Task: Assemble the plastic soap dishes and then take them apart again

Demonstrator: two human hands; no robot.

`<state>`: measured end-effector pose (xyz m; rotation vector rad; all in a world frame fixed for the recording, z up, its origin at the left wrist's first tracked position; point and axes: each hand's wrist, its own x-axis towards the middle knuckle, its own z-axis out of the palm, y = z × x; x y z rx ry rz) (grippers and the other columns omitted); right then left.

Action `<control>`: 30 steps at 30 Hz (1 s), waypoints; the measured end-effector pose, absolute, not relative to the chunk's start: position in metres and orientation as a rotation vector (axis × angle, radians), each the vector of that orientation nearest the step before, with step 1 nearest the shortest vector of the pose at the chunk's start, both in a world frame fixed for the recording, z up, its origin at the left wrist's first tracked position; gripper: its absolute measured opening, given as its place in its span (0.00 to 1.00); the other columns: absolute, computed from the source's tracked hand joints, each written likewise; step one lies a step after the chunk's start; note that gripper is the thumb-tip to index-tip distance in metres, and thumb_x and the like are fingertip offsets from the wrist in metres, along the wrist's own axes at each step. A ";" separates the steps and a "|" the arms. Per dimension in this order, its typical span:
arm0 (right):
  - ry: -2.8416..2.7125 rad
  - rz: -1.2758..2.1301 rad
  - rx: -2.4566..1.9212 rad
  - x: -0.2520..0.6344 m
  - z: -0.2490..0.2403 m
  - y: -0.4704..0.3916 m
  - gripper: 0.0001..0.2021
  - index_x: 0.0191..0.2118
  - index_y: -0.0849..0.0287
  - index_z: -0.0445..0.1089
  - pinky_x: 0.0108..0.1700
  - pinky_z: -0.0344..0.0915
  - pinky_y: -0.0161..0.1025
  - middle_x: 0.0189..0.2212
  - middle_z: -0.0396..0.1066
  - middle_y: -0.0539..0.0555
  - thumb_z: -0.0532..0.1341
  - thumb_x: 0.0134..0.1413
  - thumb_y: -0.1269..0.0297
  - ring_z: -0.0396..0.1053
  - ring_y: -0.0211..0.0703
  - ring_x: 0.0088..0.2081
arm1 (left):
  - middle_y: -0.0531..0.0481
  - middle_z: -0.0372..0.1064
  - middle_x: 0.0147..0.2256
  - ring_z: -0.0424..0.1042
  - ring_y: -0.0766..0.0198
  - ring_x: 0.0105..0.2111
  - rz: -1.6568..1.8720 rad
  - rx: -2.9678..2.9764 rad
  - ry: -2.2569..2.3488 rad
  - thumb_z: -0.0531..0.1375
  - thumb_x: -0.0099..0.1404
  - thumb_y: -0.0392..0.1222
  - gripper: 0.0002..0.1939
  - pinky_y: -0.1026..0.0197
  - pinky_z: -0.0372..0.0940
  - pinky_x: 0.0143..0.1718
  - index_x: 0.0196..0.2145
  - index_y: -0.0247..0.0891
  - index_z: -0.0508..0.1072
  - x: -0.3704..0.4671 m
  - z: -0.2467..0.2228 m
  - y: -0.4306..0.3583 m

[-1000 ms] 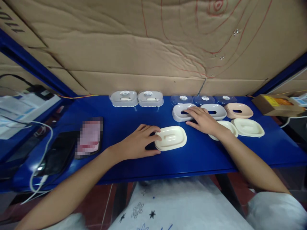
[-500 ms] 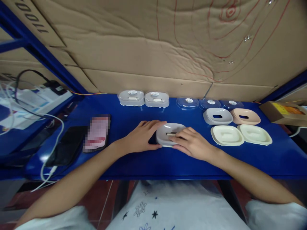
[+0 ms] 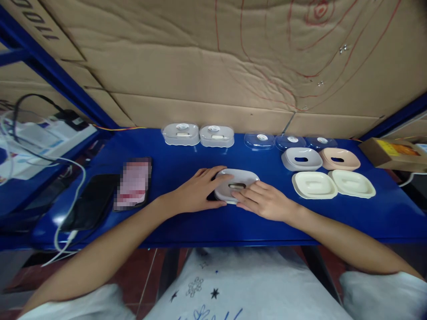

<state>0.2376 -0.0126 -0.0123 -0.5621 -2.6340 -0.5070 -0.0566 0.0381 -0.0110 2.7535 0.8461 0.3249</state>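
A grey oval dish (image 3: 223, 189) with a slot in its middle rests on the blue table between my hands. My left hand (image 3: 200, 189) grips its left end, thumb at the near side and fingers at the far rim, one finger reaching over the inside. Bent fingers of my right hand (image 3: 262, 200) lie over the dish's near right part, beside the slot. A pale piece (image 3: 236, 186) shows in the slot. Whether the right fingertips pinch anything is hidden.
Two lidded grey dishes (image 3: 216, 136) stand at the back, with clear lids (image 3: 260, 141) to their right. A grey shell (image 3: 302, 160), a peach shell (image 3: 340, 159) and two cream trays (image 3: 314, 185) sit at right. Phones (image 3: 133, 183) and cables lie at left.
The fingers of my right hand have moved off the slot toward the dish's near side, and the pale piece now lies in the slot. A left finger reaches further over the dish.
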 end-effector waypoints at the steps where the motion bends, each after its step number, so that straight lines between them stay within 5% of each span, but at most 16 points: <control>1: -2.609 -0.556 -0.536 0.237 -0.012 -0.013 0.15 0.63 0.64 0.75 0.44 0.72 0.44 0.42 0.83 0.57 0.62 0.77 0.66 0.77 0.46 0.42 | 0.33 0.54 0.76 0.62 0.37 0.72 0.327 2.772 0.834 0.69 0.74 0.54 0.40 0.38 0.61 0.71 0.76 0.44 0.61 -0.056 -0.011 0.038; 12: -2.581 -0.679 -0.467 0.232 -0.008 -0.019 0.12 0.57 0.66 0.79 0.43 0.71 0.42 0.39 0.82 0.56 0.64 0.76 0.66 0.76 0.45 0.40 | 0.33 0.58 0.75 0.66 0.37 0.70 0.266 2.893 0.841 0.68 0.74 0.62 0.41 0.36 0.59 0.70 0.76 0.49 0.63 -0.054 -0.013 0.039; 15: -2.620 -0.385 -0.483 0.237 -0.011 -0.012 0.17 0.59 0.64 0.78 0.47 0.75 0.42 0.43 0.83 0.57 0.61 0.78 0.57 0.78 0.45 0.43 | 0.32 0.55 0.76 0.64 0.36 0.71 0.267 2.886 0.826 0.66 0.76 0.63 0.40 0.35 0.59 0.70 0.77 0.48 0.62 -0.055 -0.016 0.038; 18: -2.525 -0.063 -0.676 0.253 -0.010 0.009 0.21 0.66 0.59 0.74 0.59 0.75 0.47 0.55 0.81 0.61 0.56 0.80 0.52 0.78 0.49 0.56 | 0.34 0.56 0.76 0.64 0.36 0.71 0.265 2.856 0.833 0.66 0.76 0.62 0.39 0.34 0.59 0.71 0.77 0.49 0.62 -0.055 -0.016 0.038; 25: -2.280 -0.183 -1.625 0.305 -0.017 0.067 0.36 0.81 0.65 0.51 0.78 0.47 0.70 0.81 0.48 0.71 0.52 0.78 0.49 0.48 0.68 0.81 | 0.36 0.59 0.74 0.64 0.38 0.71 0.246 2.847 0.816 0.67 0.76 0.58 0.37 0.36 0.58 0.72 0.76 0.49 0.64 -0.055 -0.014 0.039; 30: -2.372 -0.179 -1.755 0.311 -0.024 0.082 0.39 0.82 0.66 0.45 0.78 0.38 0.72 0.80 0.50 0.72 0.51 0.77 0.47 0.45 0.67 0.81 | 0.37 0.59 0.74 0.66 0.38 0.69 0.260 2.824 0.829 0.68 0.75 0.58 0.36 0.36 0.60 0.71 0.75 0.51 0.65 -0.056 -0.013 0.040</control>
